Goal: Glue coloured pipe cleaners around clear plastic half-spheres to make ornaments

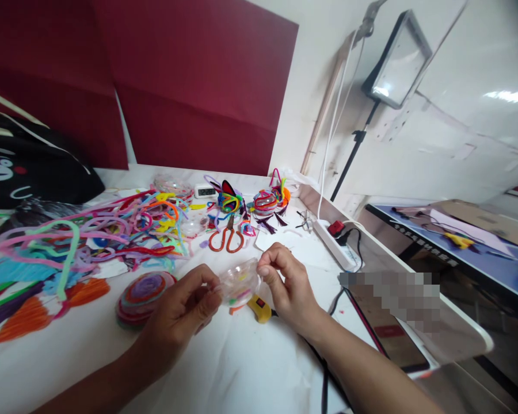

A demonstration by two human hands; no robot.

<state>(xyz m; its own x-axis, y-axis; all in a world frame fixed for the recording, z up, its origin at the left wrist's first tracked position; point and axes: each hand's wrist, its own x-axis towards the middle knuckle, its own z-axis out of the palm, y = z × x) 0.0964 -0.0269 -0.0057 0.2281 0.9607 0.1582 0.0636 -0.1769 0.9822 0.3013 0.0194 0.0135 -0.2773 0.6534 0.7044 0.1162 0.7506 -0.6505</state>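
Note:
Between my two hands is a clear plastic half-ball shell (240, 280), held up just above the white table. My left hand (183, 307) pinches its left edge, the fingers bent and closed. At its right edge, my right hand (288, 287) grips with thumb and forefinger. Colours show through the shell; I cannot tell whether anything lies inside. Below and behind it is a yellow glue gun (261, 310), partly hidden. A dome wound with red, blue and purple fuzzy pipe cleaners (143, 294) lies beside my left hand, which covers part of it.
Orange-handled scissors (227, 237) lie ahead, before two colourful wrapped balls (265, 202). A heap of pipe cleaners (125, 227) and orange tassels (26, 322) fill the left. To the right are a power strip (339, 244), black cable and a phone or tablet (391, 339).

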